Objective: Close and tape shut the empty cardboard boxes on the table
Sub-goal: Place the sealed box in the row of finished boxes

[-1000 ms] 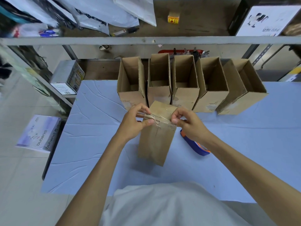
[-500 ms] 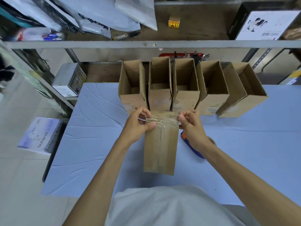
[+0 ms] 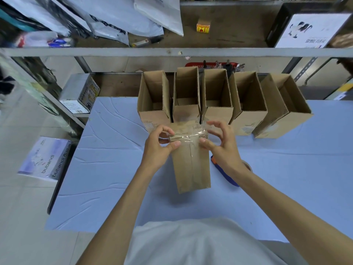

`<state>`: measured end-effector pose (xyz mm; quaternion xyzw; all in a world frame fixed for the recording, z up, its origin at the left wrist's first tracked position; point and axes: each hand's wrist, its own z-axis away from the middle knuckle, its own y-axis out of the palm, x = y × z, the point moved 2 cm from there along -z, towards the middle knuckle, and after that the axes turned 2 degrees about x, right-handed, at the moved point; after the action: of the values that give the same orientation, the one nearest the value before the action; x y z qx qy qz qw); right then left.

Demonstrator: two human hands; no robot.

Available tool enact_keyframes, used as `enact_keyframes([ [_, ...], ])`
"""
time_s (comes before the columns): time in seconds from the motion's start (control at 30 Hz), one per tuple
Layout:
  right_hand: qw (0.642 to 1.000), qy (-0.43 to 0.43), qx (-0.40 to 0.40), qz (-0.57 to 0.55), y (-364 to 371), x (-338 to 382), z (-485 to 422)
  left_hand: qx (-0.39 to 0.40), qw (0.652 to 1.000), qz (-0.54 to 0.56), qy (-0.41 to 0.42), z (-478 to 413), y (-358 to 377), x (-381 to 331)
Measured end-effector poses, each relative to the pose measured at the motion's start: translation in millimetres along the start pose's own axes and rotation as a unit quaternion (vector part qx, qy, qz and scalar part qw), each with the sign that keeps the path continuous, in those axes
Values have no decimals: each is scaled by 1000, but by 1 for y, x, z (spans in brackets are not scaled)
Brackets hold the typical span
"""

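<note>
A closed cardboard box [image 3: 191,169] stands on end on the blue table [image 3: 107,169], with clear tape [image 3: 188,137] across its top edge and down its front seam. My left hand [image 3: 159,148] pinches the box's top left corner between thumb and index finger. The thumb of my right hand [image 3: 221,148] presses the tape at the top right corner, and its fingers arch loosely above the box's far edge. Several open, empty cardboard boxes [image 3: 250,111] stand in a row just behind.
A blue and orange tape dispenser [image 3: 226,175] lies on the table, partly hidden under my right wrist. A metal shelf rail [image 3: 172,52] crosses above the row of boxes. A grey carton [image 3: 80,96] sits on a lower shelf to the left, and a white box [image 3: 45,159] lies on the floor.
The taped box has turned from tilted to square in front of me. My right fingers have lifted off its corner, leaving only the thumb on the tape. My left hand keeps its pinch.
</note>
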<state>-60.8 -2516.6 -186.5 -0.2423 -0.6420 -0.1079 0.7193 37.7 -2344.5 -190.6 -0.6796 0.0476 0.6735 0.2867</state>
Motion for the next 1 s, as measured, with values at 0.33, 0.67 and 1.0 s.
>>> enact_keyframes([
  [0.33,998,-1,-53,16,1,-5,8,10,1000,-12,-9,-8,0,-2],
  [0.67,997,14,-71,21,-3,-11,7,-9,999,31,2,-1,9,1],
  [1.0,996,11,-78,44,-6,-10,5,-79,994,70,-36,1,11,7],
])
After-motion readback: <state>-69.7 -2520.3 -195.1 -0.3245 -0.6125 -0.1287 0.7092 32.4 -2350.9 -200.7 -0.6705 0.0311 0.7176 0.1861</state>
